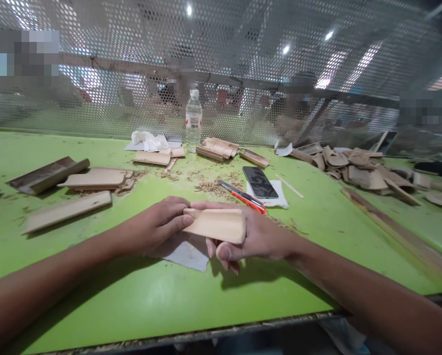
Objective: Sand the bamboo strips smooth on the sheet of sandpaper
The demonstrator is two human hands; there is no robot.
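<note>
Between my two hands, above the green table, is a pale, slightly curved bamboo piece. My left hand grips its left end, thumb on top. Its right end rests in my right hand, whose palm is turned up with the fingers curled under and around the piece. Under my hands lies a sheet of grey-white paper. Just beyond my right hand is an orange utility knife, its blade pointing away to the left.
A phone lies on white tissue. A water bottle stands by the perforated metal screen. Bamboo pieces lie left; a heap of bamboo offcuts and a long strip lie right. Shavings litter the middle.
</note>
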